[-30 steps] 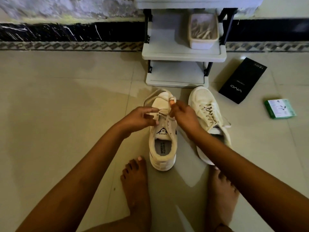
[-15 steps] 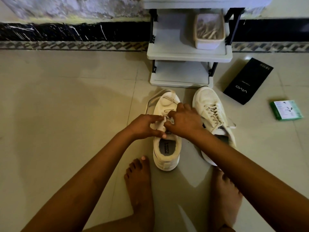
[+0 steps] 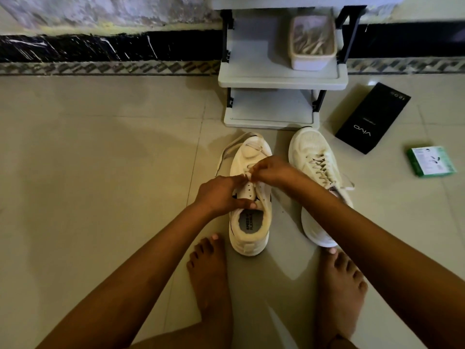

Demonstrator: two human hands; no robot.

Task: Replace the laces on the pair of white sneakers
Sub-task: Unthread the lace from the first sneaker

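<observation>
Floor [image 3: 100, 172]: tiled, bare at far left. Person seated/crouched, bare feet either side of the work.

L hand [image 3: 219, 195]: thumb pressed on the tongue near the collar of the left sneaker [image 3: 249, 222], fingers curled, tips meeting at the upper eyelets, appear to pinch a lace [image 3: 247, 175]. Exact finger contact too small to confirm.

Left sneaker: upright on floor between the feet, toe pointing to shelf unit [image 3: 274, 76]. Lower eyelets look threaded; slack lace lies over the toe cap. Eyelets near tongue top look unthreaded. Judged: lacing in progress, approx. mid-way on this shoe.

R hand [image 3: 273, 170]: fingers bunched, pinching same lace just beside L fingertips, over the mid eyelets.

Right sneaker [image 3: 317, 177]: just beside, fully laced w/ loose ends trailing. Old or new lace – cannot tell.

Shelf: tub [image 3: 312, 44] holding what look like spare laces.

Far right, on floor: black box [image 3: 372, 119], green box [image 3: 431, 161]. Not involved.

Remaining: finish top eyelets, tie; possibly 2nd shoe.
</observation>
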